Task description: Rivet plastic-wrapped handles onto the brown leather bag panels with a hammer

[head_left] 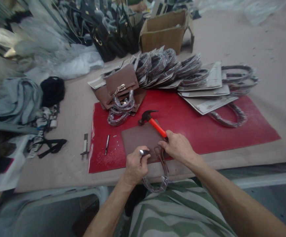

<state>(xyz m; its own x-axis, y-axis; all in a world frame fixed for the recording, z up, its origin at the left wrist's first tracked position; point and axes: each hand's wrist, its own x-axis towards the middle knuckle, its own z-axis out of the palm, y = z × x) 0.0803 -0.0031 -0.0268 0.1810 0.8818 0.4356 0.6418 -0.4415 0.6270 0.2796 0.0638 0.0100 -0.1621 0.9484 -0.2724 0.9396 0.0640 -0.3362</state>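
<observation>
My right hand (178, 147) is closed round the orange handle of a hammer (152, 121), whose dark head hovers over a brown leather panel (140, 139). This panel lies on a red mat (182, 121) at the table's near edge. A plastic-wrapped handle loop (157, 184) hangs from the panel over the edge. My left hand (136, 164) is closed on a small metal tool (144, 152) held upright on the panel's near edge, beside the strap end.
Stacked brown panels with wrapped handles (120, 95) lie at the mat's back left. Piles of wrapped handles and grey panels (194, 79) spread across the back right. A cardboard box (166, 31) stands behind. Small metal tools (107, 144) lie left of the panel; black bags (108, 36) at rear.
</observation>
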